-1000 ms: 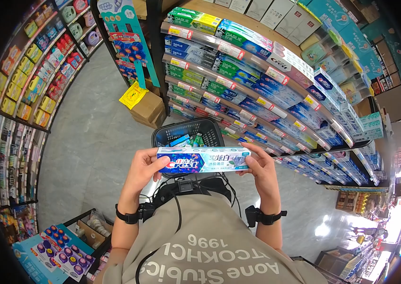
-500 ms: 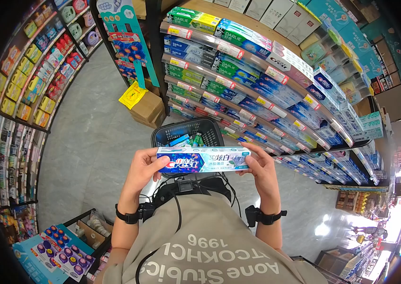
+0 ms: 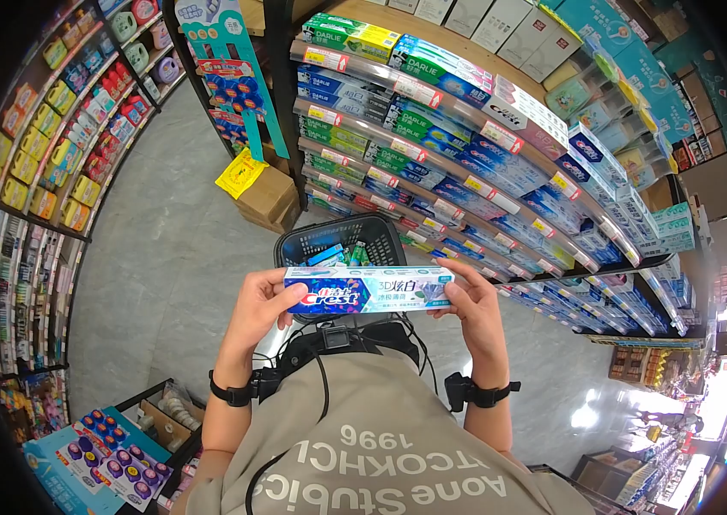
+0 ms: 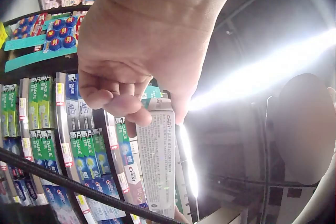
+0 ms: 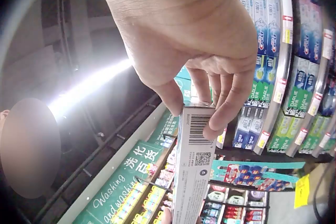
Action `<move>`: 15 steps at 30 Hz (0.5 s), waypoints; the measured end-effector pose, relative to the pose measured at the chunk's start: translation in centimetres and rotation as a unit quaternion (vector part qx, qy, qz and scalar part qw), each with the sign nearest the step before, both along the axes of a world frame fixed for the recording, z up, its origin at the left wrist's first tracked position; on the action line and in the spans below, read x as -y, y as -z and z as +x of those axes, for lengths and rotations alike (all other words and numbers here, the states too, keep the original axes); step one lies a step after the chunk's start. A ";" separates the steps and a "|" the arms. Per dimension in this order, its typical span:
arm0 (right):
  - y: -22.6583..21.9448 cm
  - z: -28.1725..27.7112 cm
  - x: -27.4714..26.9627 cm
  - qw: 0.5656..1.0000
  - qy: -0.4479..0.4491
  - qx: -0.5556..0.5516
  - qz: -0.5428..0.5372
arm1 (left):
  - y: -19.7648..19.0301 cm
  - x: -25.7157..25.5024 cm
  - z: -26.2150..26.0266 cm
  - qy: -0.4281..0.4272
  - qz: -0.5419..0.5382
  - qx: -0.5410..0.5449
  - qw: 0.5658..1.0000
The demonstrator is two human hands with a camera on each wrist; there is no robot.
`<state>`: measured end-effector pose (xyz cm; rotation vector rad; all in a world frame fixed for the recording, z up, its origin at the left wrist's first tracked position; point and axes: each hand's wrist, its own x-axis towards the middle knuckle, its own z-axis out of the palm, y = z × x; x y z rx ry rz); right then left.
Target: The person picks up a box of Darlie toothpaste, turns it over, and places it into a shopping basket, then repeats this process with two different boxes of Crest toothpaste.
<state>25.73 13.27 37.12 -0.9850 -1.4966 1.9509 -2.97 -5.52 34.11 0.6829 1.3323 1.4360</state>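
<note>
A blue and white Crest toothpaste box [image 3: 369,290] is held level before the person's body, its printed front turned up to the head camera. At its left end the left hand [image 3: 262,300] pinches it, thumb over the front face. The right hand [image 3: 471,302] grips the opposite end the same way. In the left wrist view, fine print covers the toothpaste box [image 4: 159,166] on the side between thumb and fingers. A barcode and a square code show on the toothpaste box [image 5: 193,155] in the right wrist view, close to the right fingertips [image 5: 211,131].
Behind the box, a dark shopping basket [image 3: 342,232] holds several small packages. Shelves of toothpaste boxes [image 3: 432,129] rise ahead and to the right. A cardboard carton [image 3: 269,199] with a yellow sign [image 3: 241,172] stands on the floor. Bottle shelves [image 3: 58,137] line the left side.
</note>
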 end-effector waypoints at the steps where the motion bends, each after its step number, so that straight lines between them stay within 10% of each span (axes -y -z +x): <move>1: 0.0 -0.1 0.1 1.000 0.005 0.001 0.004 | 0.0 0.0 0.0 0.000 -0.001 0.000 1.000; 15: -0.2 -0.2 -0.4 1.000 -0.004 0.002 -0.003 | -0.1 -0.3 -0.2 0.001 -0.001 -0.001 1.000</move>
